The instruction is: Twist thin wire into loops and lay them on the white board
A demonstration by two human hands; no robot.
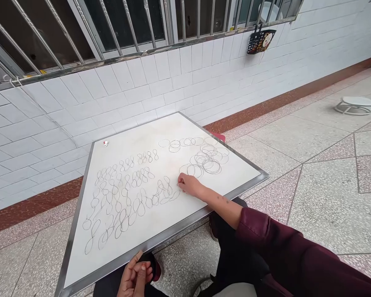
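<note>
My right hand [188, 184] is over the white table, its fingertips pinched at the end of a thin dark loop [170, 199] twisted near the rows. Left of it lie several rows of thin loops twisted into figure-eights [140, 206]. Beyond my right hand is a pile of untwisted round loops [210, 161], overlapping one another. My left hand [136, 274] is at the table's near edge, palm up, with fingers curled and the index finger raised apart; nothing shows in it.
The square table [160, 231] has a metal rim and stands by a white tiled wall [126, 95] with barred windows. A small white object [106, 143] lies at its far left corner. A basket [261, 41] hangs from the bars. A round stool [355, 105] stands at the right.
</note>
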